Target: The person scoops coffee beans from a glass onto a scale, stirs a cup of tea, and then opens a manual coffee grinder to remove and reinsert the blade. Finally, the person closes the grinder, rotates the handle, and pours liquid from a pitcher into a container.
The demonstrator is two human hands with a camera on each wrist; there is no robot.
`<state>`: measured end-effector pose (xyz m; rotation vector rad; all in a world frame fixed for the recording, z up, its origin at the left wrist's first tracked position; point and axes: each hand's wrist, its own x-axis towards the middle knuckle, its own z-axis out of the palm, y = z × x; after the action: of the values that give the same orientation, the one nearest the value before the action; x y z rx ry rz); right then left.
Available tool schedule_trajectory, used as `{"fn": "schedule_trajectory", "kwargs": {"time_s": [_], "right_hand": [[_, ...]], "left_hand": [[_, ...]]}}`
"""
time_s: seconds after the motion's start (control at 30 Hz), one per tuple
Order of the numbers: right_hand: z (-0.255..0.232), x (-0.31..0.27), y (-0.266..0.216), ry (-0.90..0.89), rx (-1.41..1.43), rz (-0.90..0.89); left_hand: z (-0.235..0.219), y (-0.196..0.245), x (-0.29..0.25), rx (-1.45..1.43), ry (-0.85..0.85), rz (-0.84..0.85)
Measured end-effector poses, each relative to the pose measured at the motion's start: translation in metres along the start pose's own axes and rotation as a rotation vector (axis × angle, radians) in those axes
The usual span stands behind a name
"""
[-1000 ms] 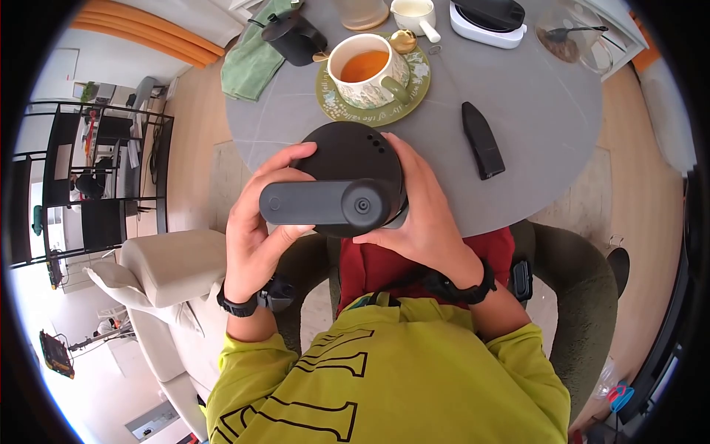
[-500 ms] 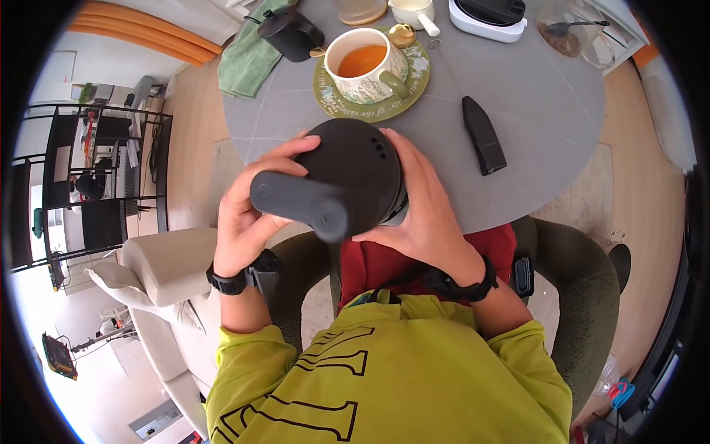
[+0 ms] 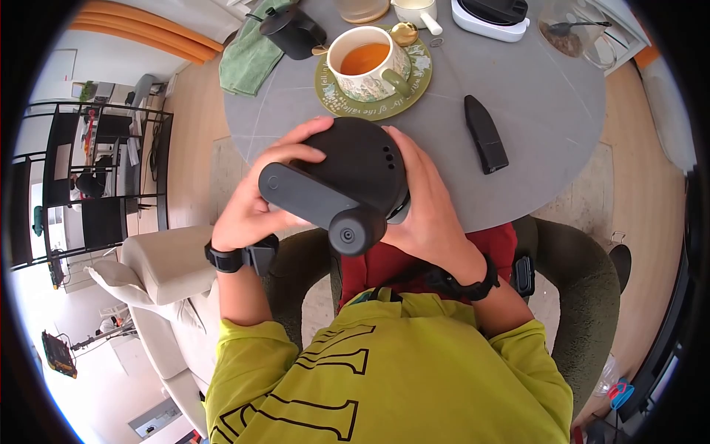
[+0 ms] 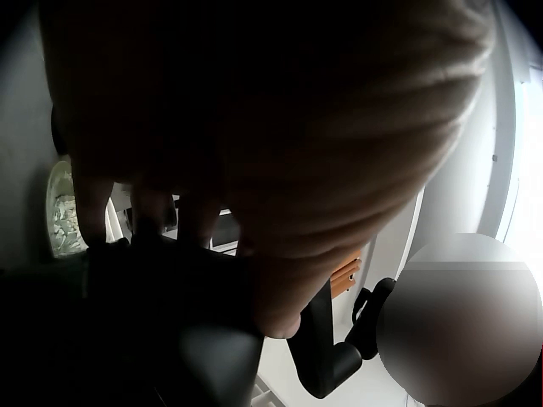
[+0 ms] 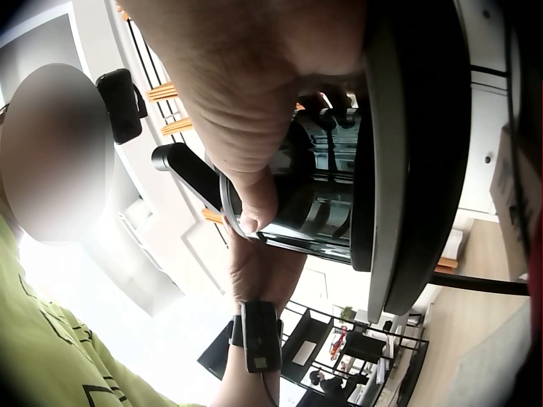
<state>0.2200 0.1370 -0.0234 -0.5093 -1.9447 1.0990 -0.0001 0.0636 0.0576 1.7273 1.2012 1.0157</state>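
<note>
- The black canister (image 3: 353, 152) is held between both hands, just off the near edge of the gray table (image 3: 532, 133), its lid side up towards the head camera.
- The left hand (image 3: 255, 196) is curled round the canister's left side, fingers on the lid's edge and thumb below the crank arm (image 3: 307, 196).
- The crank arm slants across the near left of the lid, a round knob (image 3: 357, 231) at its near right end.
- The right hand (image 3: 425, 203) is wrapped round the canister's right side; in the right wrist view its thumb lies against the glossy body (image 5: 314, 191).
- Beyond the canister, a patterned cup (image 3: 367, 63) of amber liquid sits on a green saucer (image 3: 384, 109), a gold spoon (image 3: 404, 34) at the far right.
- Far left, a black pot (image 3: 293, 33) stands beside a crumpled green cloth (image 3: 250, 63).
- A black tapered object (image 3: 486, 135) lies on the right of the table.
- Far right, a white-based device (image 3: 489, 28) stands near a clear container (image 3: 566, 29) with a dark spoon (image 3: 580, 25) in it.
</note>
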Motion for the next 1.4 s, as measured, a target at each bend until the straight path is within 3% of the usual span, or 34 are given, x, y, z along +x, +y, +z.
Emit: {"fn": "schedule_trajectory", "kwargs": {"time_s": [0.2,0.47,0.6,0.93,1.07,1.17,1.3,1.37,1.4], "right_hand": [[0.0,0.0,0.0,-0.009,-0.004,0.015],[-0.001,0.001,-0.004,-0.019,0.009,0.025],[0.001,0.0,-0.004,-0.02,0.008,0.047],[-0.001,-0.001,-0.011,-0.072,0.094,0.167],[-0.028,0.01,-0.032,-0.123,0.097,0.084],[-0.051,0.016,-0.052,0.001,0.158,-0.075],[-0.059,0.024,-0.077,-0.068,-0.043,-0.252],[-0.056,0.025,-0.088,-0.108,-0.129,-0.295],[-0.053,0.024,-0.094,-0.039,-0.213,-0.245]], "left_hand": [[0.021,-0.013,-0.009,-0.102,0.153,-0.041],[0.039,-0.013,-0.015,0.186,0.3,0.023],[0.052,-0.01,-0.024,0.101,0.428,-0.031],[0.052,-0.022,-0.012,0.022,0.347,0.052],[0.047,-0.024,-0.011,0.029,0.336,0.1],[0.045,-0.022,-0.014,0.065,0.318,0.083],[0.046,-0.017,-0.015,0.009,0.32,0.034],[0.044,-0.015,-0.017,0.02,0.339,0.039],[0.042,-0.015,-0.019,0.01,0.317,0.034]]}}
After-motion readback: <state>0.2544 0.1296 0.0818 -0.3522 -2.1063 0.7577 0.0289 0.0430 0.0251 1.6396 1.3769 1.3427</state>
